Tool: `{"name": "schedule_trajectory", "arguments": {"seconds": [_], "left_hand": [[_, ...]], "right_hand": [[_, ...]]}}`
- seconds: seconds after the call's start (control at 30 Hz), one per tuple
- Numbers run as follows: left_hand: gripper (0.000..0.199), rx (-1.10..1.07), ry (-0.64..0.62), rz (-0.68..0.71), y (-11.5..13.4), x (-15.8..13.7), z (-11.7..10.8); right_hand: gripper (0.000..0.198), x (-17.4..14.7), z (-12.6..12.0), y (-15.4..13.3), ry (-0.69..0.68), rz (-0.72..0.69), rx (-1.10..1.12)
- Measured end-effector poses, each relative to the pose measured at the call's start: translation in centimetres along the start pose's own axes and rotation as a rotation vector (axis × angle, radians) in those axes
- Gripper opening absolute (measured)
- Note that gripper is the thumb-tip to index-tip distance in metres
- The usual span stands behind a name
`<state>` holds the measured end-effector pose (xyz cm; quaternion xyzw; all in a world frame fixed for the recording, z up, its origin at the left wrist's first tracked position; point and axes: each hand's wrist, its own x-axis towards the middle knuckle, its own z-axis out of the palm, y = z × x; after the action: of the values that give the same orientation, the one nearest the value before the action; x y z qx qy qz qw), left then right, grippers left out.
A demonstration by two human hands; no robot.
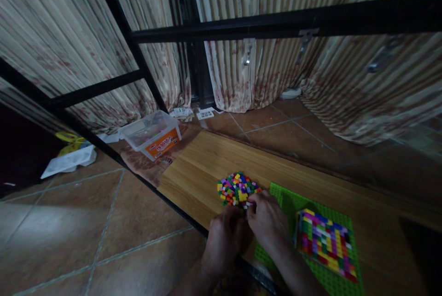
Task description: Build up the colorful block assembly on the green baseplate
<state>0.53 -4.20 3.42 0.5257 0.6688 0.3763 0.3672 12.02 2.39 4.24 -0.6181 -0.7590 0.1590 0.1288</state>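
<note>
A heap of small multicoloured toy bricks (238, 188) lies on a wooden board. My right hand (267, 217) is at the heap's near right edge, thumb and fingers pinched together; whatever is between them is too small to make out. Close beside it on the left, my left hand (224, 231) is curled closed, its fingertips turned toward the right hand and mostly hidden. Right of my hands is a green studded baseplate (336, 215), partly covered by my right forearm. On it stands a block built of many coloured bricks (326, 243).
The wooden board (200, 162) has a dark metal edge along its near side. Beyond its far left end sits a clear plastic tub (152, 135) with an orange label. Black metal bars (221, 29) cross in front of striped curtains (235, 75). A white tray (71, 160) rests on the tiled floor.
</note>
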Motion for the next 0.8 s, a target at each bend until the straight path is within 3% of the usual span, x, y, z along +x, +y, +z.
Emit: {"name": "schedule_trajectory", "arguments": {"seconds": [0.3, 0.5, 0.6, 0.8], "left_hand": [[0.014, -0.034, 0.002, 0.002, 0.2, -0.1, -0.2], [0.024, -0.149, 0.052, 0.011, 0.5, 0.1, -0.7], [0.026, -0.133, 0.052, 0.08, 1.2, 0.2, -1.1], [0.023, -0.113, 0.038, 0.081, 1.7, 0.1, -1.1]], "right_hand": [[0.016, -0.1, 0.6, 0.7, 0.085, -0.081, 0.014], [0.021, -1.1, -0.3, 0.9, 0.092, -0.189, 0.326], [0.022, -1.8, -0.7, 0.5, 0.071, -0.23, 0.503], [0.021, -2.6, -0.6, 0.2, 0.071, -0.218, 0.667]]}}
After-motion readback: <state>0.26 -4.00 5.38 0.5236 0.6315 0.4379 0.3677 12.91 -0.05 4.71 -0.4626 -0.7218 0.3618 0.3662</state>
